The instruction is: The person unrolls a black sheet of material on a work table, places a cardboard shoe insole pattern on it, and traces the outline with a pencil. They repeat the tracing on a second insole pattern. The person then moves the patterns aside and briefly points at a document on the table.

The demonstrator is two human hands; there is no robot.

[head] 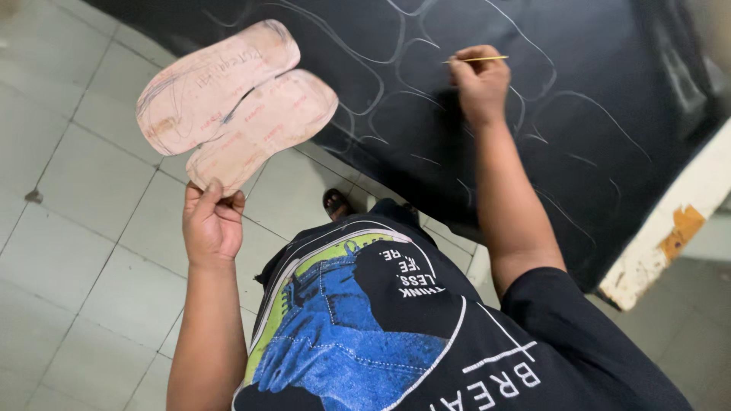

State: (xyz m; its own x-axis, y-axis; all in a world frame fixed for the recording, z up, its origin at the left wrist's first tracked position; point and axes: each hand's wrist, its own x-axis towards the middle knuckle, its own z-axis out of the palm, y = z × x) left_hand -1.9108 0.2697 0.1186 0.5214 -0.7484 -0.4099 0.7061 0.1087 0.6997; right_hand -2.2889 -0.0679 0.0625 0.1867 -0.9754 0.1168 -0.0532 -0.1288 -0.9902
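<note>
The left hand [213,222] sits at about eight o'clock in the head view, its fingers and thumb pinched on the narrow lower end of a flat pink cardboard pattern [232,103]. The pattern is a two-lobed, roughly heart-like cut-out with a slit running in from its right edge between the lobes; it is held up in the air over the pale tiled floor [68,251], fanning out toward ten and eleven o'clock from the hand. Its surface carries faint pen marks and scuffing.

The right hand [480,82] is at about one o'clock, well apart from the left, fingers closed around a thin yellowish marking stick [478,58]. The stick lies nearly level, its right end poking out past the fingers and its left end resting on or just above the black sheet [609,46]; whether it actually touches cannot be told. The hand rests on that sheet.

The black sheet covers the counter [670,228] and fills the upper right of the view, draping down toward the floor at its lower left edge. Pale curved outlines are drawn across it, several repeating side by side, one passing just beside the right hand. The counter's edge shows white with a chipped orange patch at about four o'clock.

At six o'clock is the person's black printed shirt [365,335], and a dark sandal [336,203] shows on the floor just below the sheet's edge.
</note>
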